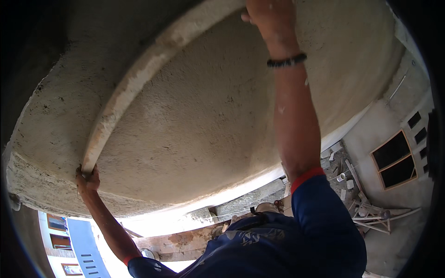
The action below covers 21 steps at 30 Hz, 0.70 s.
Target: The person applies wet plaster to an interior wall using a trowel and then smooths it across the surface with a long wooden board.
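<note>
A long, pale, plaster-smeared straightedge (134, 83) lies against a rough grey plastered surface (199, 106). It runs from the left up to the top edge and looks bent in this wide picture. My left hand (88, 181) is closed round its lower end, the fingers wrapped over the edge. At the top, my right hand (272, 18) grips the other end, its thumb showing; the picture's edge cuts off part of that hand. A dark bead bracelet (287, 60) circles my right wrist. The plaster looks smoother toward the right and more pitted toward the left.
Wooden planks (181, 243) lie below me, beside my body. At the lower right, a white bucket (341, 177), rubble and a wooden trestle (378, 217) stand near a grey wall with a wood-framed window (394, 160). A blue wall (85, 245) shows at the lower left.
</note>
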### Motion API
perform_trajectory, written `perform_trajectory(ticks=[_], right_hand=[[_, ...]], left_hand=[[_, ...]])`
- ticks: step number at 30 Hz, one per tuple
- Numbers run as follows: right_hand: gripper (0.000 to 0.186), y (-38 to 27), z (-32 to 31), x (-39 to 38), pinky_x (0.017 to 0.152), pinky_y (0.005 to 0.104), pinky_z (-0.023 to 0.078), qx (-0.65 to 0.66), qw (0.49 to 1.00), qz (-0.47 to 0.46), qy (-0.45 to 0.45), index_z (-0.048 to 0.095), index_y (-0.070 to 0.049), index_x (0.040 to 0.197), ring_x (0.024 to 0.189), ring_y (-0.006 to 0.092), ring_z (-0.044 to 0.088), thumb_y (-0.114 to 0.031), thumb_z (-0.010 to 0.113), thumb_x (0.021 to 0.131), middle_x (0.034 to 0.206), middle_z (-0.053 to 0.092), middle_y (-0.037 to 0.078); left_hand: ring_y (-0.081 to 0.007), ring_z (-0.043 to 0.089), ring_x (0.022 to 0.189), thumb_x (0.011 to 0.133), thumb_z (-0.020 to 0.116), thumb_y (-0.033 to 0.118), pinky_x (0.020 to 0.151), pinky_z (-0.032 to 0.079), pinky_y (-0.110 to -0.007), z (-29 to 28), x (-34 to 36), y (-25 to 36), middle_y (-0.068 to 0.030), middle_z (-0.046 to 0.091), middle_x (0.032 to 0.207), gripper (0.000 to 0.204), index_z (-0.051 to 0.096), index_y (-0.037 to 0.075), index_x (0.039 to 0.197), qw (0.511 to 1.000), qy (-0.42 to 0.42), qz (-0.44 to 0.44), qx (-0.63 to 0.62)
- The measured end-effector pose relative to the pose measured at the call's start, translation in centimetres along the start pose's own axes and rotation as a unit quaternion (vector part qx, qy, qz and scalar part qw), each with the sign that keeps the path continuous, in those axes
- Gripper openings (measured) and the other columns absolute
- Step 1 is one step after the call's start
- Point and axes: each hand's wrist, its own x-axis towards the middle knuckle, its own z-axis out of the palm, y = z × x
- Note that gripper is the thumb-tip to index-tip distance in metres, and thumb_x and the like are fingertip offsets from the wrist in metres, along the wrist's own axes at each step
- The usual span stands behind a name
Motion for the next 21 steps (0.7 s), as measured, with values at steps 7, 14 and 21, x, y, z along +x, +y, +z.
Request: perform_trajectory(ticks=[7, 14, 21], right_hand=[[0.105, -5.9, -0.2, -17.2, 0.047, 0.0253, 0.056, 0.523, 0.726, 0.444, -0.047, -0.014, -0.005, 0.138, 0.112, 0.0387, 0.047, -0.054, 0.057, 0.077, 0.143, -0.003, 0.027], [0.099, -9.4, 4.1, -33.0, 0.088, 0.0401, 0.04, 0.449, 0.743, 0.487, -0.091, -0.016, -0.001, 0.137, 0.131, 0.037, 0.016, -0.043, 0.055, 0.082, 0.144, -0.007, 0.026], [0.11, -13.4, 7.9, -41.6, 0.109, 0.041, 0.002, 0.571, 0.637, 0.518, 0.012, -0.015, -0.001, 0.138, 0.135, 0.0308, 0.0, -0.052, 0.06, 0.077, 0.146, -0.006, 0.022]], left_hand=[[-0.0209, 0.053, 0.106, 0.093, 0.037, 0.032, 0.086, 0.046, -0.037, -9.9, 4.0, -7.5, -0.0057, 0.055, 0.117, 0.036, 0.051, 0.011, 0.118, 0.988, 0.04, -0.029, 0.148], [-0.022, 0.053, 0.107, 0.092, 0.042, 0.034, 0.087, 0.045, -0.038, -21.0, 8.9, -13.3, -0.0066, 0.054, 0.118, 0.037, 0.051, 0.009, 0.118, 0.985, -0.066, -0.023, 0.155], [-0.027, 0.045, 0.118, 0.09, 0.044, 0.038, 0.1, 0.038, -0.042, -25.5, 10.8, -16.6, -0.0112, 0.048, 0.128, 0.049, 0.042, 0.009, 0.129, 0.982, -0.139, 0.033, 0.125]])
